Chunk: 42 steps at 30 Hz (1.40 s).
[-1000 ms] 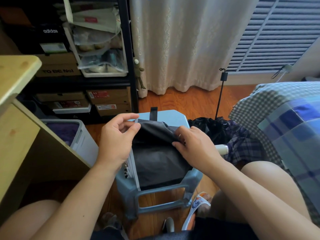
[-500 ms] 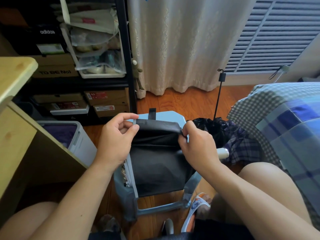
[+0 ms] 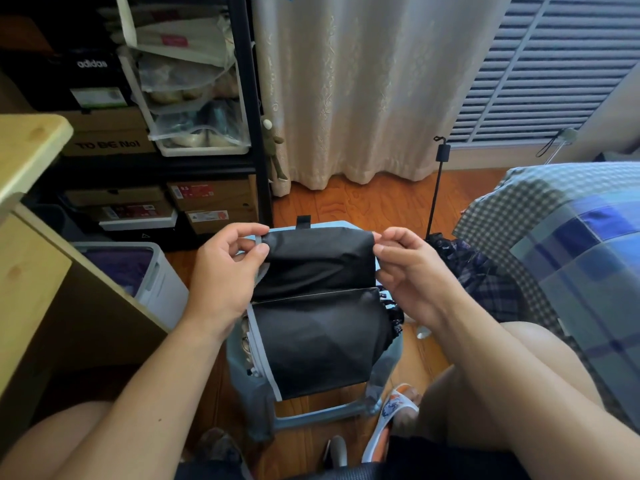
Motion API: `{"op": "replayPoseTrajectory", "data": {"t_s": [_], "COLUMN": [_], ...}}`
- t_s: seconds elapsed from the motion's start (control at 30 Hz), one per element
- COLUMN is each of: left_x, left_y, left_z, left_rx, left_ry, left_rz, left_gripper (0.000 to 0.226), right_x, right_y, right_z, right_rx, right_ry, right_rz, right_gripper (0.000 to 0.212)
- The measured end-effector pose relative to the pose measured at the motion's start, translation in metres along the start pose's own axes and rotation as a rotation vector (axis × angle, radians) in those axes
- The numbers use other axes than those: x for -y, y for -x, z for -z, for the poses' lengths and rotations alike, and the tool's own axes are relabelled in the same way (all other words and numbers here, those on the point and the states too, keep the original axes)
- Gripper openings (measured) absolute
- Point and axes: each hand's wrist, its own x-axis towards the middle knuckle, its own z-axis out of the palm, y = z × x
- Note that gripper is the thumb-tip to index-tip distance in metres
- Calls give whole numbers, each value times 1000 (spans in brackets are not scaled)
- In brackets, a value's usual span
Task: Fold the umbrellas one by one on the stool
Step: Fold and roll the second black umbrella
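A black umbrella (image 3: 315, 327) with a pale grey edge lies on the light blue plastic stool (image 3: 388, 365) in the middle of the head view. Its top flap is stretched flat into a taut fold across the stool's far side. My left hand (image 3: 221, 271) pinches the flap's left corner between thumb and fingers. My right hand (image 3: 412, 268) pinches the right corner the same way. A second umbrella (image 3: 485, 271), dark with a plaid pattern, lies open on the floor to the right of the stool, its thin black shaft (image 3: 437, 188) standing up.
A wooden desk (image 3: 31, 258) stands at the left, with a white storage bin (image 3: 152, 275) beside it. Black shelves (image 3: 249, 109) with shoe boxes fill the back left. A checked bed cover (image 3: 571, 244) is at the right. My knees flank the stool; a slipper (image 3: 394, 410) lies below.
My hands have moved apart to the flap's two corners and lifted it, pulling the crumpled black fabric into a straight, taut fold.
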Motion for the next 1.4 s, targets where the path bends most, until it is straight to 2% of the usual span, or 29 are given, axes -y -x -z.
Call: {"op": "replayPoseTrajectory", "data": {"t_s": [0.07,0.17,0.23,0.37,0.57,0.67,0.77,0.9,0.97,1.03,1.13,1.2,1.27,1.33,1.4], "left_x": [1,1,-1,-2,-7,-14,-19,-17,-11,0,13,13,10,9,10], "left_y": [-2,-2,-1,-3,-13,-18,-21,-27,-35,-45,-53,-47,-35,-25,-17], "left_z": [1,1,0,0,-5,-7,-8,-5,-7,-10,-15,-17,-15,-8,-3], "left_rx": [-12,0,11,-15,-11,-4,-18,-31,16,62,80,110,186,347,576], "left_ry": [30,56,64,80,122,127,121,112,54,3,-269,-510,-620,-664,-760], "left_rz": [12,10,2,-14,-70,-106,-124,-39,39,141,201,98,-47,-182,-240], "left_gripper": [29,28,28,27,27,27,25,15,18,31,52,49,39,33,34], "right_x": [7,2,-3,5,-1,3,8,4,0,-3,-7,-10,-11,-12,-16], "right_y": [-2,-3,-3,-5,-15,-24,-31,-40,-46,-54,-65,-72,-75,-82,-92], "right_z": [5,7,5,5,3,3,6,11,11,8,3,4,5,6,5], "right_rx": [53,20,-10,-43,-94,-76,-90,-169,-226,-305,-288,-195,-145,-138,-140], "right_ry": [-80,213,265,99,380,445,480,487,536,656,964,1005,1034,1098,1203], "right_rz": [-59,-122,-84,25,24,-14,85,101,118,162,98,-19,-61,-50,-30], "right_gripper": [20,20,23,29,26,28,16,10,8,9,34,46,46,40,33]}}
